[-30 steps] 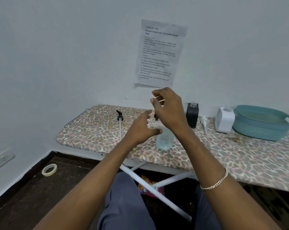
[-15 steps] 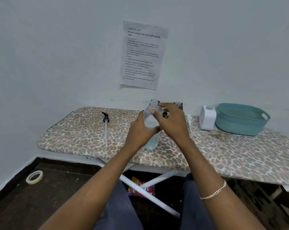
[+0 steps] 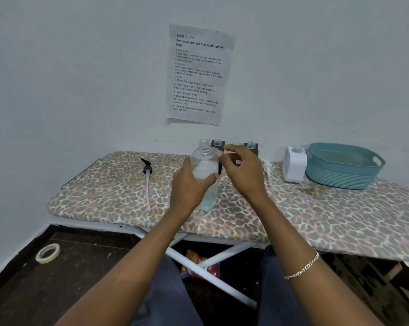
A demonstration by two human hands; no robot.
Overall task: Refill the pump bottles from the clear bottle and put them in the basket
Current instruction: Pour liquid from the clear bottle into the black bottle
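Clear bottle (image 3: pixel 204 175) now uncapped, left hand (image 3: pixel 189 187) fingers gripping it — right hand (image 3: pixel 243 170) half-curled, contents unclear.

- We wore no sleeves; both forearms were bare.
- Our right wrist carried a thin chain bracelet (image 3: pixel 303 267).
- Dark blue-grey trousers (image 3: pixel 161 300) covered our legs.

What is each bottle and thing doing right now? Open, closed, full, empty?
Clear bottle: upright, cap off, gripped by the left hand.
Right hand: beside the bottle, fingers curled; what it holds is unclear.
Two black bottles: necks open, pumps off.
White bottle: upright, pump off.
Black pump: lying loose on the board.
White pump: lying loose.
Basket: looks empty.
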